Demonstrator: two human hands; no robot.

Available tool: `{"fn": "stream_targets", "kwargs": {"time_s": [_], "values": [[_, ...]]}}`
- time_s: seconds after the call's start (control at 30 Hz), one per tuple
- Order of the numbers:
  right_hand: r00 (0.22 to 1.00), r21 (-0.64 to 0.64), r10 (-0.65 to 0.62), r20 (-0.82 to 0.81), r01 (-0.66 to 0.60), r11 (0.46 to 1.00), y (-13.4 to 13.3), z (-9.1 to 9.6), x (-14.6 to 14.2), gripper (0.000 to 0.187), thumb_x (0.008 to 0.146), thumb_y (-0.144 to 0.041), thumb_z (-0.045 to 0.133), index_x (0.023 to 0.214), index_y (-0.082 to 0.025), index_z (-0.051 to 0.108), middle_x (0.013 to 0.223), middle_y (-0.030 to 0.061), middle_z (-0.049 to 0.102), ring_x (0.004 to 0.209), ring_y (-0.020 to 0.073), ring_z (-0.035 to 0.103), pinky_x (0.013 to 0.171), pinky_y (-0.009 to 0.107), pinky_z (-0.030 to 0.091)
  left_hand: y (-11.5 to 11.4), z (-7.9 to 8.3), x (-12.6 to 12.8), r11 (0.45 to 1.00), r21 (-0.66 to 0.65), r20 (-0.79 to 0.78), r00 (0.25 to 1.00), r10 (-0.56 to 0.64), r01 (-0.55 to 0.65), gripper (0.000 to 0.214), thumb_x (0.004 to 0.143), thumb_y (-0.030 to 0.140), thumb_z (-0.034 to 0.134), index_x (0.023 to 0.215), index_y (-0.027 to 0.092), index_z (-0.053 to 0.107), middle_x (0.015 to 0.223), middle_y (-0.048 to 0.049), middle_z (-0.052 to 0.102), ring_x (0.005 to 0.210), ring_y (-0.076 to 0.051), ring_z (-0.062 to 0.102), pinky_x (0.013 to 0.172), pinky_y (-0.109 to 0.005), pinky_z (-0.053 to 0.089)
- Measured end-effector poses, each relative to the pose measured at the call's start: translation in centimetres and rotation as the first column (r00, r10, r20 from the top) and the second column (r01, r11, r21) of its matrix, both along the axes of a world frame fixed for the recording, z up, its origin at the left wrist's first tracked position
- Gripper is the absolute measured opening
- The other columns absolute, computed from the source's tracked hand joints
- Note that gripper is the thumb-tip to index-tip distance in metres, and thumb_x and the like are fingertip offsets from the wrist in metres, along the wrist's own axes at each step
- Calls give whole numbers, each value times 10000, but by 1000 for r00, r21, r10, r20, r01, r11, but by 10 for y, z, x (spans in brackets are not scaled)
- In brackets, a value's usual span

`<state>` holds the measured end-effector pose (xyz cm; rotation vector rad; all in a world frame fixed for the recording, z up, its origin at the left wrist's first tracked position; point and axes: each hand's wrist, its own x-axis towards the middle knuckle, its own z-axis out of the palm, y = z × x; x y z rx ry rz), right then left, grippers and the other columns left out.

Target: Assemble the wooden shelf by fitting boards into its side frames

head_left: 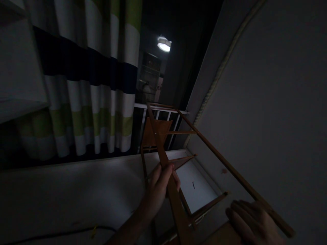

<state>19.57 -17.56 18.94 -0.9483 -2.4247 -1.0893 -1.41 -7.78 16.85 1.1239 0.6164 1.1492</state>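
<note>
A long brown wooden frame (158, 144) with two side rails and a thin crossbar (178, 132) stretches away from me. My left hand (162, 180) is closed around its left rail, thumb on top. At the lower right, my right hand (255, 219) is dim and slightly blurred, its fingers curled together beside the right rail (222, 158). Whatever is in those fingers is hidden. Beneath the frame, other wooden bars (211, 206) surround a white surface (199, 199), on which lies a small dark L-shaped piece (193, 185), like a hex key.
A brown panel (157, 131) stands behind the frame, near a white railing (143, 126). Striped curtains (99, 78) hang at left, and a pale wall (268, 112) borders the right, with a wrapped pipe (219, 71) along it. A dark cable (63, 231) lies lower left.
</note>
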Motion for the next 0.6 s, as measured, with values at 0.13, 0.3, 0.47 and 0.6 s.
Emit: {"fn": "stream_targets", "kwargs": {"time_s": [0.13, 0.3, 0.47, 0.6], "values": [[999, -80, 18, -27, -20, 997, 33, -13, 8, 518, 855, -543, 148, 636, -170, 432, 469, 17, 472, 409, 135, 439, 398, 262, 315, 25, -1, -2, 999, 27, -34, 999, 38, -37, 330, 782, 423, 388, 606, 149, 439, 462, 14, 458, 405, -76, 384, 399, -179, 272], [997, -89, 0, -78, -7, 996, 60, -23, 11, 588, 834, -569, 43, 628, -174, 428, 477, 11, 459, 412, 125, 419, 420, 255, 295, 38, -5, 0, 998, -7, -58, 996, 69, -70, 364, 739, 426, 415, 527, 133, 451, 448, 2, 441, 393, -68, 345, 391, -179, 220], [996, -118, -5, -86, -5, 993, 65, -23, 14, 597, 832, -573, 47, 653, -166, 445, 485, 8, 462, 428, 126, 427, 435, 251, 288, 45, -11, 4, 998, -46, -86, 995, 44, -48, 394, 700, 490, 434, 540, 131, 460, 436, 6, 427, 379, -68, 338, 385, -172, 195], [997, -160, -9, -73, -3, 987, 63, -19, 17, 584, 842, -560, 69, 628, -165, 442, 489, 12, 457, 433, 127, 412, 442, 254, 283, 51, -21, -10, 999, -25, -239, 971, 17, -24, 408, 708, 541, 423, 744, 148, 530, 452, 12, 464, 377, -101, 392, 371, -180, 230]]}}
